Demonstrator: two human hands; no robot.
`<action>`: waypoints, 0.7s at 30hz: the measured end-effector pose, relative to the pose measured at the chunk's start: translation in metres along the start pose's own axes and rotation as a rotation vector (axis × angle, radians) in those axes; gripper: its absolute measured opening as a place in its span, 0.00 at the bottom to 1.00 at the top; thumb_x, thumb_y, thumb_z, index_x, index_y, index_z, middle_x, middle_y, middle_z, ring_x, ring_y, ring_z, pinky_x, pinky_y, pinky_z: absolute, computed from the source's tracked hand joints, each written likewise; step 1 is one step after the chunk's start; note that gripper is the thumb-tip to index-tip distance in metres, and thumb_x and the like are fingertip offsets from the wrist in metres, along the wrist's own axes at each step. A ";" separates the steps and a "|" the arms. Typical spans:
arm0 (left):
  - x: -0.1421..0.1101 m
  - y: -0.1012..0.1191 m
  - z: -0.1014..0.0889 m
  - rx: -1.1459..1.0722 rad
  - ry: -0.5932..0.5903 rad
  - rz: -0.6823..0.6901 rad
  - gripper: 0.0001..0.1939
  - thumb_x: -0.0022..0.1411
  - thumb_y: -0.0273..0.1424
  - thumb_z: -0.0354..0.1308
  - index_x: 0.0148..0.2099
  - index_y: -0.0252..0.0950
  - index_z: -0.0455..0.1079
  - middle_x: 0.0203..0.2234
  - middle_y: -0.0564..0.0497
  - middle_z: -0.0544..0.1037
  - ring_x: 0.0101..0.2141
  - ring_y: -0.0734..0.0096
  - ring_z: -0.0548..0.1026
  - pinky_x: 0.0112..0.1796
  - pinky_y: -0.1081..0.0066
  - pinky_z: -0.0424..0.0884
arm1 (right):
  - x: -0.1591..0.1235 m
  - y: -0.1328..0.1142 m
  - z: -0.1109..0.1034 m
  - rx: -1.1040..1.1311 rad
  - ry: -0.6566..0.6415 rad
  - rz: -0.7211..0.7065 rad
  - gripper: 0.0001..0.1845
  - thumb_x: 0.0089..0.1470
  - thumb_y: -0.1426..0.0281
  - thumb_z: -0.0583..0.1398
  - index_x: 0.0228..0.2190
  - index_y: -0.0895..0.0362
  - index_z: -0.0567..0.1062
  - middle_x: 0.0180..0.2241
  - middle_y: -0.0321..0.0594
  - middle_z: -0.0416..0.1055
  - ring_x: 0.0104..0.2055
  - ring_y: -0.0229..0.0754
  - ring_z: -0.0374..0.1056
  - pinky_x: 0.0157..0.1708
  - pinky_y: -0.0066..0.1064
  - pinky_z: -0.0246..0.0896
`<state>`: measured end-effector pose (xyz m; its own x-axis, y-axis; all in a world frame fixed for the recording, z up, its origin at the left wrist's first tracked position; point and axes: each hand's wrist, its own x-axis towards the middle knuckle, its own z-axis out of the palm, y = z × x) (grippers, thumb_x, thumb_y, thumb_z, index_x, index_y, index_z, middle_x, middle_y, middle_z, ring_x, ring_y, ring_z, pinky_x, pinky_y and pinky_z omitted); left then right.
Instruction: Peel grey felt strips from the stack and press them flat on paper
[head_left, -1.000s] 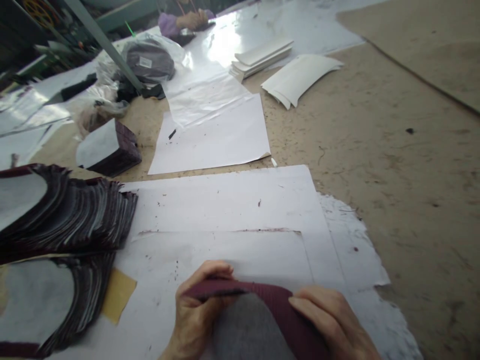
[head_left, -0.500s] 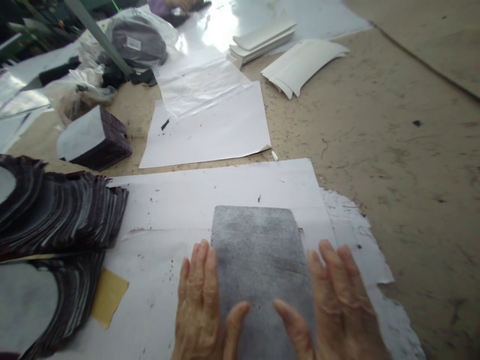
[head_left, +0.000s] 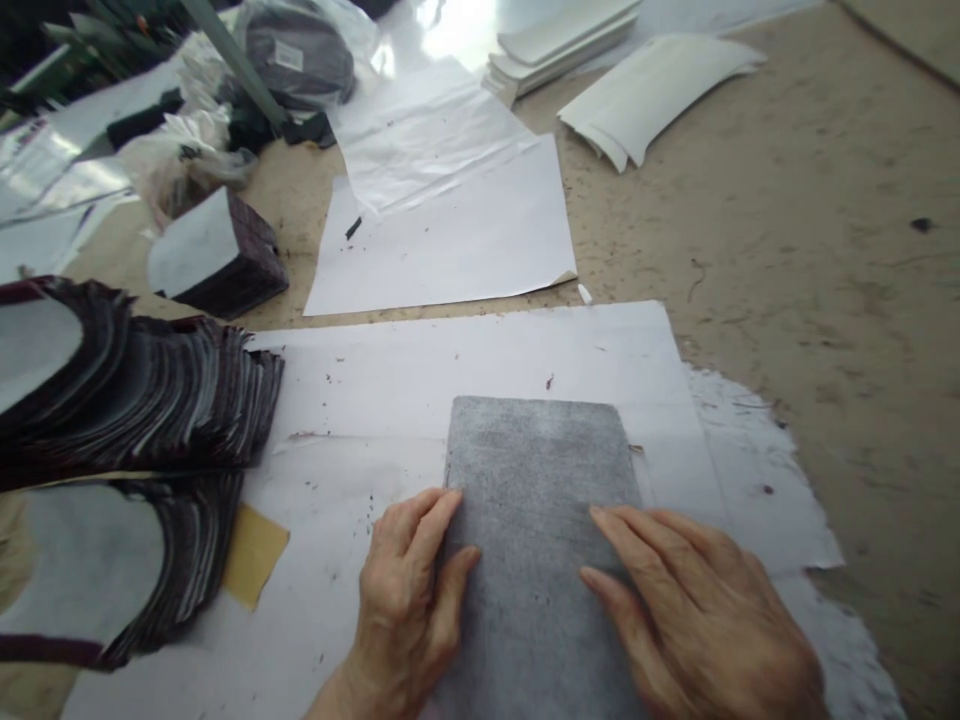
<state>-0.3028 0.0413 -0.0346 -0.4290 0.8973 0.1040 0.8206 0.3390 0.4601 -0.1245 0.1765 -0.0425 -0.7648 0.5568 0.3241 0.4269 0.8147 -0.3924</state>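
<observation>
Grey panel (head_left: pixel 536 470) between the fingers (head_left: pixel 649 545)

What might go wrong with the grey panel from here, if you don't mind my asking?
Loose specks on the white sheet might cling to the grey panel. The panel could skew if the left hand and right hand, at its two sides, push unevenly. The sheet's creased line might catch its edge.
</observation>
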 end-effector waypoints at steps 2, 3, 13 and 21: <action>0.002 0.000 0.000 -0.004 0.011 -0.031 0.17 0.58 0.24 0.55 0.51 0.33 0.63 0.43 0.46 0.68 0.45 0.68 0.66 0.47 0.69 0.64 | 0.003 0.000 0.000 -0.017 -0.007 0.003 0.13 0.59 0.70 0.55 0.42 0.65 0.72 0.38 0.46 0.71 0.41 0.49 0.64 0.41 0.40 0.57; 0.003 0.000 0.001 -0.013 0.017 -0.048 0.16 0.58 0.25 0.56 0.49 0.33 0.64 0.43 0.46 0.68 0.45 0.68 0.66 0.47 0.68 0.64 | 0.004 -0.001 0.000 -0.028 -0.007 0.008 0.13 0.59 0.70 0.54 0.42 0.65 0.72 0.38 0.47 0.71 0.40 0.49 0.64 0.41 0.40 0.57; 0.011 0.008 -0.003 -0.136 -0.163 -0.400 0.05 0.53 0.30 0.57 0.31 0.37 0.63 0.22 0.55 0.67 0.25 0.72 0.66 0.28 0.71 0.63 | -0.006 0.000 -0.001 -0.034 -0.123 0.021 0.10 0.59 0.67 0.52 0.36 0.59 0.71 0.31 0.41 0.68 0.33 0.44 0.63 0.34 0.36 0.54; 0.013 0.005 -0.009 -0.128 -0.277 -0.525 0.14 0.57 0.38 0.51 0.22 0.37 0.61 0.16 0.57 0.61 0.19 0.76 0.61 0.23 0.74 0.57 | -0.015 0.001 -0.002 0.158 -0.172 0.296 0.11 0.60 0.64 0.53 0.28 0.54 0.68 0.26 0.33 0.67 0.30 0.36 0.65 0.31 0.27 0.58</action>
<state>-0.3081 0.0519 -0.0230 -0.6355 0.6657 -0.3911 0.4670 0.7348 0.4918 -0.1117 0.1688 -0.0461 -0.6948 0.7184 0.0323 0.5726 0.5798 -0.5796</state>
